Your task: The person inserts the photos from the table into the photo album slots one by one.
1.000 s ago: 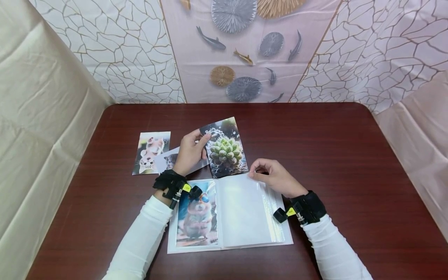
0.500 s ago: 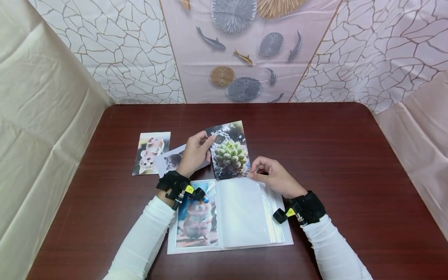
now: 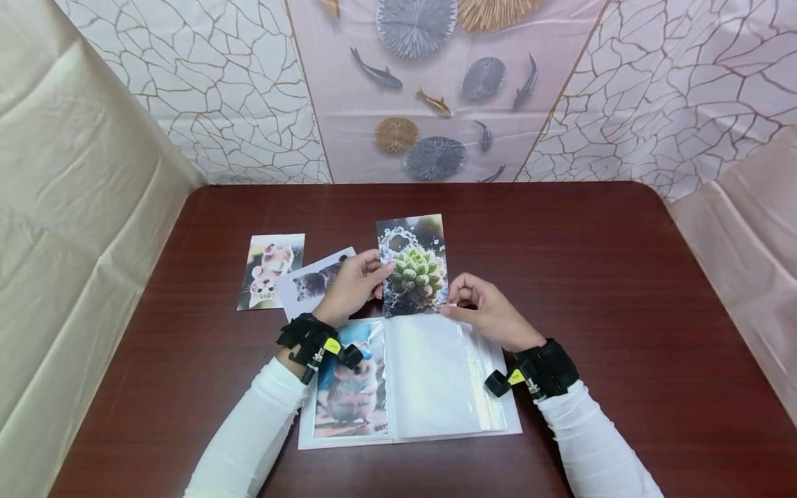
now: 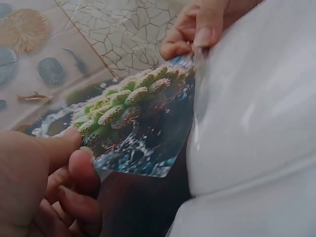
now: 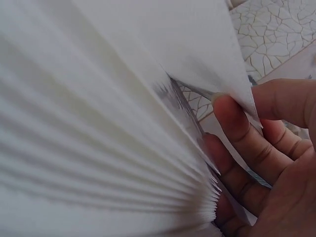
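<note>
A photo of a green succulent [image 3: 414,266] stands just beyond an open photo album [image 3: 436,387]. My left hand [image 3: 351,287] pinches the photo's left edge between thumb and fingers. My right hand [image 3: 488,315] pinches the far edge of the album's right-hand sleeve page, close to the photo's lower right corner. In the left wrist view, the photo's near edge [image 4: 138,170] lies right at the mouth of the clear sleeve [image 4: 237,98]. The right wrist view has the lifted page [image 5: 207,44] between thumb and fingers, above fanned sleeve pages [image 5: 98,148].
The album's left page holds a photo of a plump furry animal [image 3: 351,398]. Left of the album, a kitten photo [image 3: 311,285] overlaps a pink-toned animal photo [image 3: 268,273] on the dark wooden table [image 3: 591,277]. A patterned cloth [image 3: 236,90] hangs behind.
My left hand has shifted the succulent photo to the right and turned it more upright, level with the right-hand page. The right hand stays at the page edge.
</note>
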Demonstrator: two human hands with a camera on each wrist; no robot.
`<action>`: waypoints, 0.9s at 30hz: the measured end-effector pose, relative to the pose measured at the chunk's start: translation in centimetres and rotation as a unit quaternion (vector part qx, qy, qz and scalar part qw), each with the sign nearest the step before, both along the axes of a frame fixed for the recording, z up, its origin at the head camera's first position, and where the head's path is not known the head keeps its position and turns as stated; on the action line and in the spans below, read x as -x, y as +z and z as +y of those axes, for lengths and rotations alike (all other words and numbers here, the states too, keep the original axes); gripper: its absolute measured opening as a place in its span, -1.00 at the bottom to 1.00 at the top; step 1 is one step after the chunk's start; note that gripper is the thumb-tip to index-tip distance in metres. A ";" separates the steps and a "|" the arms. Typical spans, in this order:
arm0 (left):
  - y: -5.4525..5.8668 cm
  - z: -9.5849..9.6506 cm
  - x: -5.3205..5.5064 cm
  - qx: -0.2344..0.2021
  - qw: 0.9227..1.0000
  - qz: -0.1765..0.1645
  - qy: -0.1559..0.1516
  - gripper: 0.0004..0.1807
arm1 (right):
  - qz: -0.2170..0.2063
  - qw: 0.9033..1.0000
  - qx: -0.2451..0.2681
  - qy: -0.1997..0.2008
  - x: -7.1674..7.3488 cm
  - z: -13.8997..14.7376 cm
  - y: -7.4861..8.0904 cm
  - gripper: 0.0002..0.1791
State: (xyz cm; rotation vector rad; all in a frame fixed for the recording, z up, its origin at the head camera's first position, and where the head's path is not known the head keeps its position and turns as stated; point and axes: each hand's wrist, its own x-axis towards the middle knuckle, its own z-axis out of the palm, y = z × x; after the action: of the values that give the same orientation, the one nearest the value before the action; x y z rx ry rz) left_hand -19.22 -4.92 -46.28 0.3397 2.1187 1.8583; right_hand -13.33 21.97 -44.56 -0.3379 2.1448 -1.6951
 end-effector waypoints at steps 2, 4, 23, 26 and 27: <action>0.0 0.1 -0.1 -0.007 1.000 0.003 0.005 -0.77 | 0.001 1.000 0.000 -0.001 0.1 -0.1 0.0 -0.75; 0.0 0.2 -0.2 -0.010 1.000 0.003 0.010 -0.79 | -0.001 1.000 0.001 -0.003 0.1 -0.1 0.0 -0.75; -0.5 1.0 -0.3 -0.022 1.000 -0.002 0.008 -0.74 | -0.019 1.000 0.004 -0.005 0.1 -0.2 -0.3 -0.50; -0.6 1.1 -0.2 -0.027 1.000 0.000 0.011 -0.74 | -0.014 1.000 0.005 0.001 0.1 -0.2 -0.2 -0.53; -0.6 1.1 -0.2 -0.029 1.000 -0.001 0.011 -0.74 | -0.012 1.000 0.005 0.002 0.1 -0.2 -0.2 -0.54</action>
State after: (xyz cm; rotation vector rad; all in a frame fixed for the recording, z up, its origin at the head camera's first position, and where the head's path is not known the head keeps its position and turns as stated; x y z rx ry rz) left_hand -19.00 -3.82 -46.88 0.3283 2.0801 1.9347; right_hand -13.47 21.74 -44.75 -0.3234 2.1180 -1.6999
